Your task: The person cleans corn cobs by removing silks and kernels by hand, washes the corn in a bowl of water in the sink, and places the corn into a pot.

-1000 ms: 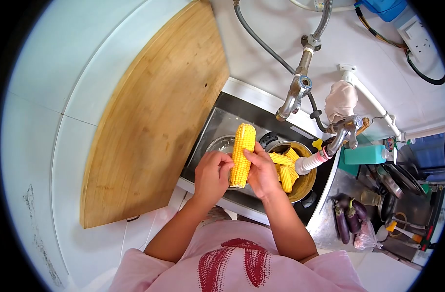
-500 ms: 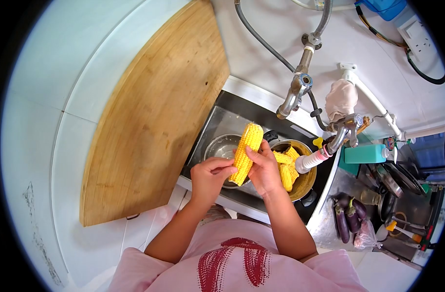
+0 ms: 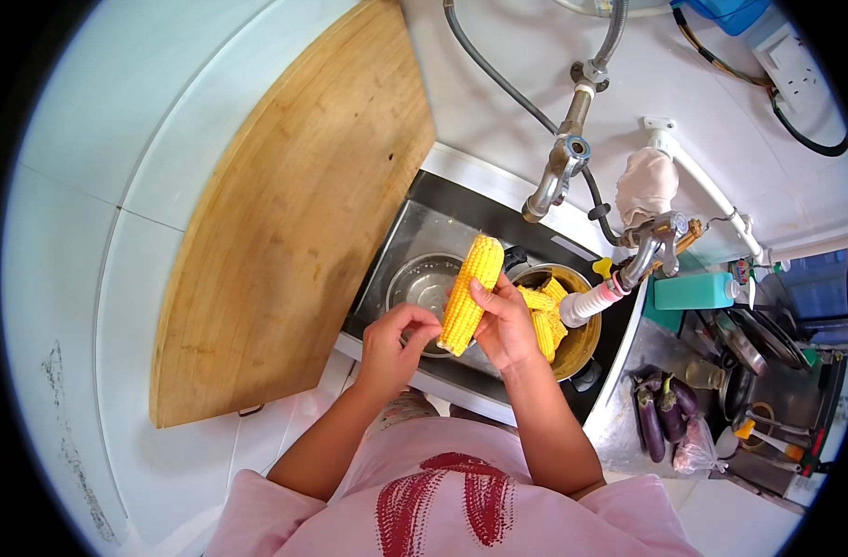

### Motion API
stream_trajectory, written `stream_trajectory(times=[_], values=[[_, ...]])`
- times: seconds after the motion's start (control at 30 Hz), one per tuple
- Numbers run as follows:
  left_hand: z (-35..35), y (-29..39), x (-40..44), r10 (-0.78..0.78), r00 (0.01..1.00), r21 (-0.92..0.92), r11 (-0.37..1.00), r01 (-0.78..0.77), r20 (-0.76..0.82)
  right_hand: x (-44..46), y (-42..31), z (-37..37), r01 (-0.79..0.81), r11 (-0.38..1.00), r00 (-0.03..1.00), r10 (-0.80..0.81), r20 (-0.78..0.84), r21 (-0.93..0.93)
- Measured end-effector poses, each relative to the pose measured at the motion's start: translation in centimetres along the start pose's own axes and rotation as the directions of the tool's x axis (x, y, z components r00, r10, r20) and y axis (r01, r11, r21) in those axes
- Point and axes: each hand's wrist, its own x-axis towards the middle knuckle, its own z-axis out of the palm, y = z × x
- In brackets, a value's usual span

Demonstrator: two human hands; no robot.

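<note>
A peeled yellow corn cob (image 3: 471,295) stands tilted over the sink, its top leaning right. My right hand (image 3: 504,325) holds it from the right side, thumb across the front. Just left of the cob's lower end is my left hand (image 3: 393,348), thumb and forefinger pinched together; anything between them is too small to make out. Behind the hands a metal colander (image 3: 422,283) sits in the sink. To the right, a pot (image 3: 584,343) holds several pieces of corn (image 3: 544,336).
A large wooden board (image 3: 285,223) covers the left side. Taps (image 3: 559,172) and a white hose (image 3: 591,304) reach over the sink. Eggplants (image 3: 670,416), a plastic bag (image 3: 698,448), a teal bottle (image 3: 693,291) and pans (image 3: 739,343) lie to the right.
The cob has tilted to the right and shifted slightly right with my right hand. My left hand has moved a little down and left, away from the cob.
</note>
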Motion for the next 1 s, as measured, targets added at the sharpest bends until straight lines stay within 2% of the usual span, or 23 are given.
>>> stream_trajectory(times=[0.07,0.1,0.17,0.2,0.27,0.37,0.5,0.57,0.6,0.67,0.83,1.0], values=[[-0.1,1.1,-0.7,0.050,0.999,0.164,0.985,-0.052,0.020,0.1,0.2,-0.1,-0.009,1.000,1.000,0.009,-0.004,0.005],[-0.2,0.9,-0.8,0.049,0.999,0.165,0.985,-0.051,0.019,0.0,0.2,0.0,0.001,1.000,1.000,-0.001,-0.010,0.005],[-0.2,0.3,-1.1,0.219,0.976,0.337,0.919,-0.206,0.001,-0.2,0.1,0.3,0.010,1.000,1.000,-0.010,-0.018,0.004],[-0.1,0.3,-1.1,0.218,0.976,0.337,0.919,-0.205,0.000,-0.2,0.1,0.5,0.009,1.000,0.999,-0.009,-0.034,0.015],[0.0,0.4,-1.1,0.359,0.933,0.454,0.832,-0.319,-0.002,-0.2,0.3,0.8,0.008,1.000,0.999,-0.007,-0.049,0.025],[0.1,0.9,-1.2,0.423,0.905,0.542,0.751,-0.376,0.042,-0.2,0.6,0.7,0.016,1.000,0.996,-0.016,-0.092,0.006],[-0.2,1.5,-0.6,0.326,0.945,0.491,0.817,-0.302,0.040,-0.4,0.3,0.6,0.006,1.000,0.997,-0.006,-0.076,0.006],[-0.3,1.8,-0.2,0.171,0.985,0.304,0.940,-0.155,-0.027,-0.7,0.2,0.7,-0.015,1.000,0.997,0.015,-0.070,0.005],[-0.3,1.7,-0.1,0.171,0.985,0.303,0.940,-0.155,-0.025,-0.8,0.1,0.8,-0.015,1.000,0.998,0.015,-0.060,0.011],[-0.5,1.7,0.1,0.133,0.989,0.177,0.977,-0.119,-0.070,-0.9,0.1,0.8,-0.013,1.000,0.999,0.014,-0.052,0.017],[0.2,2.3,-0.5,0.080,0.996,0.233,0.970,-0.070,-0.036,-1.1,0.1,0.7,-0.027,0.996,0.999,0.025,0.022,0.089],[0.9,1.4,-0.5,0.057,0.995,0.210,0.977,-0.038,-0.087,-1.3,0.7,1.0,0.026,0.999,1.000,-0.026,-0.016,0.027]])
